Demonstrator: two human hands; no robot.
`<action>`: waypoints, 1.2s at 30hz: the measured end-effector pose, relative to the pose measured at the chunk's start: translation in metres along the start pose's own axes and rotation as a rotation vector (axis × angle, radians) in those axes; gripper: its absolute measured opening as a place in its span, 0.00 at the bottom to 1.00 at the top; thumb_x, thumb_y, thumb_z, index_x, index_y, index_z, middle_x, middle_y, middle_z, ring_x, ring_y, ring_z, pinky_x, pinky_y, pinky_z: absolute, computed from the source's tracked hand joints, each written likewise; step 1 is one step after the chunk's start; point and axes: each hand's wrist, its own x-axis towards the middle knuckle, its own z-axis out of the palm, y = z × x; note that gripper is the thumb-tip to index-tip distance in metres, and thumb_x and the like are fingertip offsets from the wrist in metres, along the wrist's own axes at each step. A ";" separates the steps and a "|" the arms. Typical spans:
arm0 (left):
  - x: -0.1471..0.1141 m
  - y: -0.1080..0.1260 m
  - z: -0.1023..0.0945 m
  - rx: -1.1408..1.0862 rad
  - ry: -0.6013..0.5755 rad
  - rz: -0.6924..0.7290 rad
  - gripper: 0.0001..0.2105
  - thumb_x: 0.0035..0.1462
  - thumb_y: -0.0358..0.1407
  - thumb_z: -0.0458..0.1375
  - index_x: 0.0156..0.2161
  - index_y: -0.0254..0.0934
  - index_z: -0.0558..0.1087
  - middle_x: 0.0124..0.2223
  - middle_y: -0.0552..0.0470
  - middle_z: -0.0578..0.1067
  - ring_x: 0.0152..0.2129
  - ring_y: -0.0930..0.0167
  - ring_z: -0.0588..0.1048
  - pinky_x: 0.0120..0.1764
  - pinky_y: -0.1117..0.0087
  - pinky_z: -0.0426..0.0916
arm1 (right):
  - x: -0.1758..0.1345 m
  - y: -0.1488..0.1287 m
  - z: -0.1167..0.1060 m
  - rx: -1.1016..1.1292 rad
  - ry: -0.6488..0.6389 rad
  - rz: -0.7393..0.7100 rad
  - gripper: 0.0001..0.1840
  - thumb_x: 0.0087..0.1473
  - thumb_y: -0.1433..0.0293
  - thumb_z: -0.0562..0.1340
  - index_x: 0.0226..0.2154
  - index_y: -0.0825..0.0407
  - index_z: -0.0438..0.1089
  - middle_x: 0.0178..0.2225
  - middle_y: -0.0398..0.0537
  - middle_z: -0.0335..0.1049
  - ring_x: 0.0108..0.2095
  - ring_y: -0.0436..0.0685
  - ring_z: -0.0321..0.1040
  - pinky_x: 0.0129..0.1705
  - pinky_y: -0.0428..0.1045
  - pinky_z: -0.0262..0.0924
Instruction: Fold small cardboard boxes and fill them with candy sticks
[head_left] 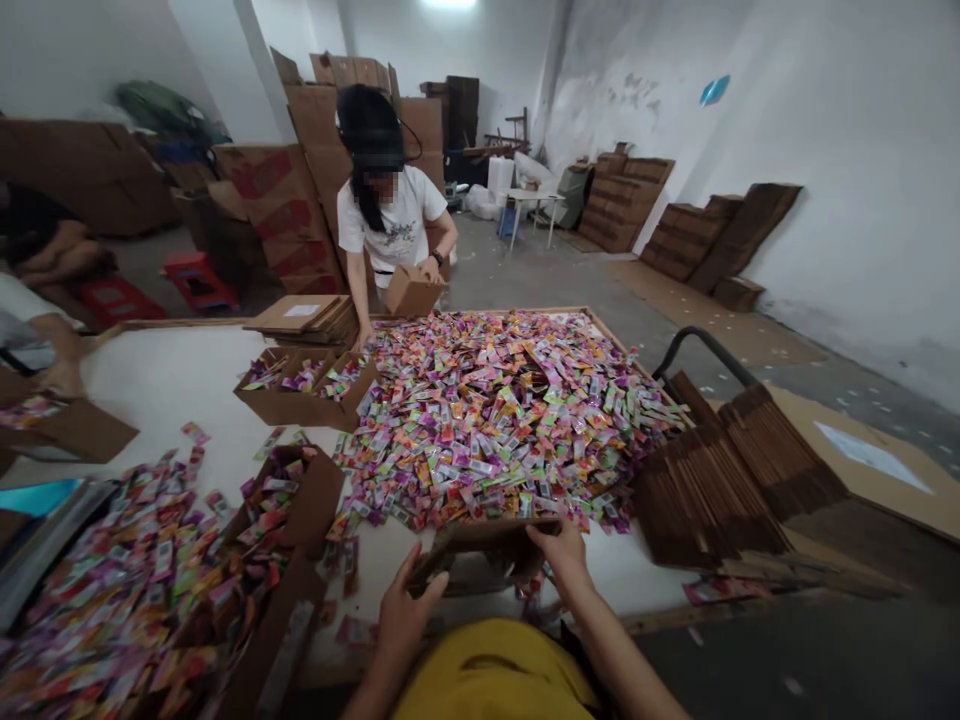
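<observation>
Cardboard box (480,548) sits low in the centre of the frame, pressed up against the near edge of the great heap of coloured sachets (495,420) that covers the middle of the white table (165,380). You hold it from both ends: your left hand (401,615) is curled round its lower left corner, fingers wrapped on the cardboard, and your right hand (562,555) grips the upper right edge with the fingers closed over the rim. The box's long axis runs left to right across the frame, between your two hands, and its open side seems to face the heap, which lies directly beyond your fingers, toward the top of the frame. Your right hand is the nearer one to the sachets, almost touching the fringe of the pile. A second, looser spread of sachets (112,590) fills the lower left, with open brown boxes (292,520) lying among it. At the right of the frame a fanned stack of flat cardboard blanks (735,470) rests just beside the heap. Further up, left of centre, filled boxes (307,385) stand in a row, and behind them a co-worker (390,215) in a white shirt holds a small box (411,292) over the far edge of the table.
</observation>
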 end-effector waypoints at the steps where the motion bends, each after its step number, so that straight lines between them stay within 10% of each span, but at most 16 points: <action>1: -0.001 0.000 0.002 0.016 -0.003 0.004 0.41 0.38 0.51 0.66 0.57 0.32 0.69 0.54 0.38 0.76 0.54 0.54 0.73 0.58 0.55 0.65 | -0.002 -0.006 0.002 -0.044 -0.027 0.008 0.15 0.36 0.58 0.65 0.28 0.49 0.71 0.27 0.48 0.75 0.32 0.65 0.73 0.39 0.58 0.67; 6: 0.000 -0.005 -0.006 0.097 -0.092 0.223 0.42 0.53 0.50 0.60 0.68 0.37 0.53 0.68 0.43 0.59 0.64 0.60 0.59 0.64 0.59 0.55 | -0.026 -0.035 0.013 -0.218 -0.227 -0.104 0.28 0.42 0.54 0.66 0.42 0.56 0.73 0.45 0.63 0.73 0.51 0.71 0.68 0.55 0.63 0.60; 13: 0.023 -0.034 -0.049 0.567 -0.467 0.538 0.25 0.47 0.50 0.64 0.51 0.49 0.77 0.61 0.49 0.70 0.64 0.54 0.58 0.63 0.50 0.56 | -0.026 -0.049 -0.049 0.227 -0.974 0.066 0.40 0.40 0.55 0.70 0.57 0.46 0.67 0.53 0.51 0.69 0.53 0.64 0.66 0.48 0.58 0.67; 20: 0.023 -0.023 -0.025 0.415 -0.240 0.478 0.15 0.49 0.46 0.63 0.40 0.40 0.78 0.52 0.44 0.76 0.57 0.56 0.66 0.60 0.53 0.61 | -0.035 -0.013 0.011 -0.272 -0.329 -0.264 0.27 0.28 0.74 0.75 0.38 0.52 0.76 0.41 0.50 0.72 0.46 0.63 0.66 0.52 0.58 0.61; 24: 0.021 -0.022 -0.003 0.297 0.072 0.369 0.29 0.49 0.44 0.63 0.55 0.34 0.67 0.52 0.40 0.68 0.52 0.58 0.68 0.57 0.54 0.64 | -0.042 -0.017 0.006 -0.291 -0.469 -0.434 0.25 0.40 0.68 0.73 0.44 0.48 0.76 0.46 0.52 0.73 0.50 0.65 0.66 0.55 0.60 0.59; 28: 0.023 -0.026 0.003 0.400 0.047 0.529 0.40 0.54 0.42 0.61 0.68 0.36 0.49 0.65 0.35 0.53 0.63 0.55 0.56 0.62 0.51 0.56 | -0.047 -0.035 -0.019 -0.230 -0.630 -0.603 0.30 0.52 0.59 0.68 0.58 0.44 0.67 0.56 0.53 0.68 0.58 0.65 0.62 0.61 0.62 0.55; 36: 0.016 -0.028 0.000 0.858 -0.112 0.971 0.13 0.64 0.32 0.51 0.48 0.43 0.76 0.62 0.44 0.67 0.63 0.60 0.58 0.64 0.41 0.44 | -0.068 -0.016 -0.006 -0.552 -0.646 -0.947 0.16 0.61 0.69 0.59 0.51 0.45 0.73 0.50 0.52 0.72 0.54 0.64 0.63 0.54 0.60 0.63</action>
